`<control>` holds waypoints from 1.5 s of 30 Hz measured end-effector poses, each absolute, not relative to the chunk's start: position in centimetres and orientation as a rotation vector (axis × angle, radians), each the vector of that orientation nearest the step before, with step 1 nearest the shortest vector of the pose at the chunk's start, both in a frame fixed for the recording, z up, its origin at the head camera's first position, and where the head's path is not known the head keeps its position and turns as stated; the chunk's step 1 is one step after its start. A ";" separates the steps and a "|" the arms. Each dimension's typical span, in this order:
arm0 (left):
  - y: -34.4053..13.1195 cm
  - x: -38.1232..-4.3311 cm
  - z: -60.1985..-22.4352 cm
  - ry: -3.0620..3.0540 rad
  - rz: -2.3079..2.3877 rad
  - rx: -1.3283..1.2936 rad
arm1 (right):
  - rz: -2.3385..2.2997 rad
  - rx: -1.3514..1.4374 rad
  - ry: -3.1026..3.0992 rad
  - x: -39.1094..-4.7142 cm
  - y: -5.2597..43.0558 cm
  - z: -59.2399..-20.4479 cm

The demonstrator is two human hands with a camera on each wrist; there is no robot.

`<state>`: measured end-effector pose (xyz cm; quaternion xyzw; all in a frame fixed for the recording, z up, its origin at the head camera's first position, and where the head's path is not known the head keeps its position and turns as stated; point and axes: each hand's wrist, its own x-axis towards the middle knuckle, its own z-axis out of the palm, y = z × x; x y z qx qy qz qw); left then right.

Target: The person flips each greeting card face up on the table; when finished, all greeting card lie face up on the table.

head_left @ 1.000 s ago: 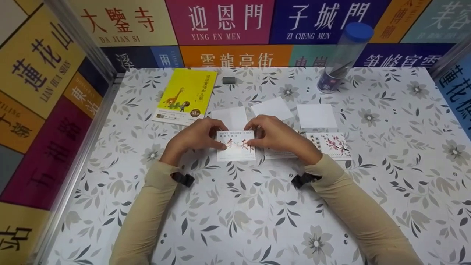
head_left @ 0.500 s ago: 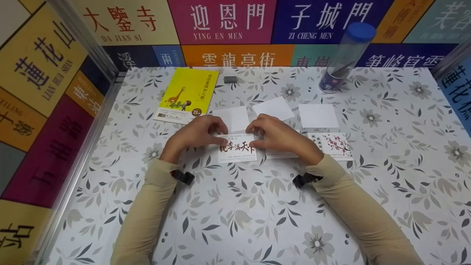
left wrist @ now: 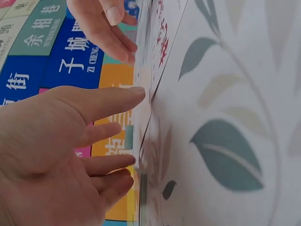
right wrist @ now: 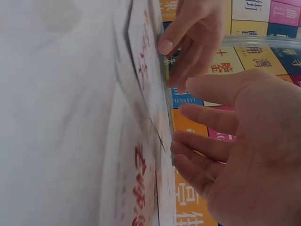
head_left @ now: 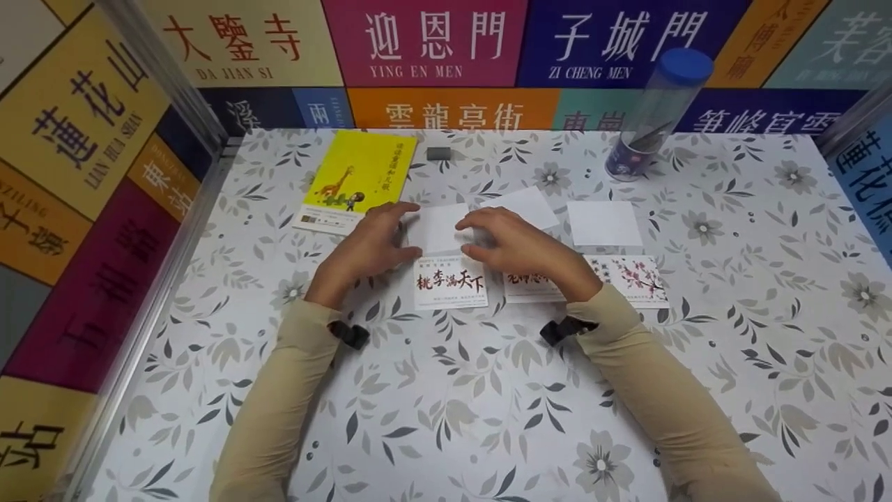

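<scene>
A printed card with red characters (head_left: 450, 282) lies flat on the table in front of both hands. Behind it is a blank white card (head_left: 444, 229), between my left hand (head_left: 366, 245) and my right hand (head_left: 512, 244). The left fingers are spread beside that card's left edge. My right fingertips overlap its right edge in the head view. Nothing shows between thumb and fingers of either hand in the wrist views. A second printed card (head_left: 531, 287) is partly hidden under my right forearm, next to a card with pink blossoms (head_left: 637, 279).
Two more white cards, one tilted (head_left: 529, 203) and one square to the table (head_left: 605, 223), lie behind and right of my right hand. A yellow book (head_left: 362, 171), a small grey block (head_left: 439, 153) and a clear blue-capped container (head_left: 651, 122) stand or lie farther back.
Both hands have let go of the printed card, which now lies flat. They have moved away from me toward the blank card behind it, with fingers spread wider.
</scene>
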<state>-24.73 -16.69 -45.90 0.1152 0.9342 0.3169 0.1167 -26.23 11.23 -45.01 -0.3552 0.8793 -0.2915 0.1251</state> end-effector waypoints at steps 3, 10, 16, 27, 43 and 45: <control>-16.8 -24.9 -46.0 2.699 0.979 0.312 | -0.838 -1.003 2.553 -26.4 10.9 -45.2; -16.9 -25.0 -46.1 2.699 1.038 0.305 | -0.780 -1.021 2.542 -26.2 10.4 -45.6; -17.0 -25.1 -46.3 2.681 1.219 0.253 | -0.762 -1.013 2.540 -26.2 10.2 -45.6; -15.0 -24.5 -45.9 2.265 2.085 0.468 | -1.052 -0.908 2.571 -26.0 9.9 -45.7; -14.4 -24.8 -47.5 2.391 1.880 0.365 | -1.750 -0.506 2.605 -25.9 10.0 -45.1; -14.5 -24.8 -47.3 2.386 1.879 0.342 | -1.775 -0.498 2.549 -25.8 10.0 -45.1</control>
